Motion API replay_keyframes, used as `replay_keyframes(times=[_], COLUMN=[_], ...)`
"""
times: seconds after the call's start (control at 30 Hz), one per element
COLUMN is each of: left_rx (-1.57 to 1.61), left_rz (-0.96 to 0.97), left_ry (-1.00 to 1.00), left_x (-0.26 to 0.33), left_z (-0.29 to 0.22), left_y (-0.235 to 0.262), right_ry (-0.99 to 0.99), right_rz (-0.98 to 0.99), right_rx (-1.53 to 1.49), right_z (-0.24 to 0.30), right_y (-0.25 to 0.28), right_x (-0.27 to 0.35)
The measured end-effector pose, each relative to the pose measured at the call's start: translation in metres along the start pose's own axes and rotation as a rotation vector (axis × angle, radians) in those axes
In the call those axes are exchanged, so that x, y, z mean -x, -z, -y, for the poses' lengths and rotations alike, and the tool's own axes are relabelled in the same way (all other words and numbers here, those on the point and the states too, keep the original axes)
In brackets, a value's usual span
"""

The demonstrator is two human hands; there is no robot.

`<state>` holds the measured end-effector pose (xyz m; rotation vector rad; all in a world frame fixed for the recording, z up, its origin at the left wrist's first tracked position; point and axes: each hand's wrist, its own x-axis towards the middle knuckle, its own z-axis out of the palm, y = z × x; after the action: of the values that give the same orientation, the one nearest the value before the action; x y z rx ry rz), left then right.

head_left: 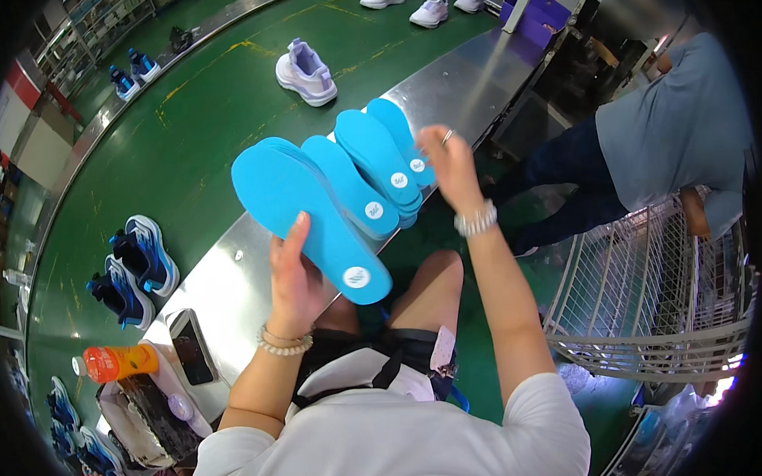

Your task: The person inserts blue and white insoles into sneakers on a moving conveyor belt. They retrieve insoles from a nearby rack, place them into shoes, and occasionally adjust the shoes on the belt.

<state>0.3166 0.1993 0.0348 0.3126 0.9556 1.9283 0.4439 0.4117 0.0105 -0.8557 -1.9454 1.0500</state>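
Leftmost, blue-and-white laced sports shoes [99, 458] stand at the lower edge. Next come a clear bottle of orange drink with a white cap [117, 363], lying on its side, and a worn, dark, open-topped box [156, 399] just beside it. Above them, a pair of navy, white and light-blue sneakers [139, 272] rests on the green work surface [185, 144]. A black-screened smartphone [190, 349] lies on the shiny metal ledge [231, 268].

At centre, the left hand [295, 287] pinches a bright blue, foot-shaped insole [300, 190], thumb on top and the other fingers hidden beneath. This insole is raised over the ledge, its rounded heel with a round white mark toward the person's lap; edges of further blue layers show behind it. Beyond stands a white sneaker with a lavender lining [306, 73]. To the right, bright blue insoles in piles [378, 150] lie side by side on the ledge.

The right hand [450, 168], fingers loosely bent, is by the rightmost pile; whether it touches cannot be told. Farthest right, a person in a grey-blue shirt [671, 127] stands behind a pale wire-mesh cart [644, 313].
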Motion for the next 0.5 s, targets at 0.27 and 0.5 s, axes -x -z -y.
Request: replay_keyframes(times=[0.27, 0.5], left_rx=[-0.141, -0.045], left_rz=[-0.219, -0.203], left_ry=[0.142, 0.228], left_x=[-0.002, -0.005], left_z=[0.008, 0.021], left_y=[0.067, 0.086], right_ry=[-0.389, -0.497], right_rz=[0.3, 0.332], right_rx=[0.72, 0.405], right_z=[-0.072, -0.08], right_y=[-0.028, -0.023], right_x=[-0.074, -0.075])
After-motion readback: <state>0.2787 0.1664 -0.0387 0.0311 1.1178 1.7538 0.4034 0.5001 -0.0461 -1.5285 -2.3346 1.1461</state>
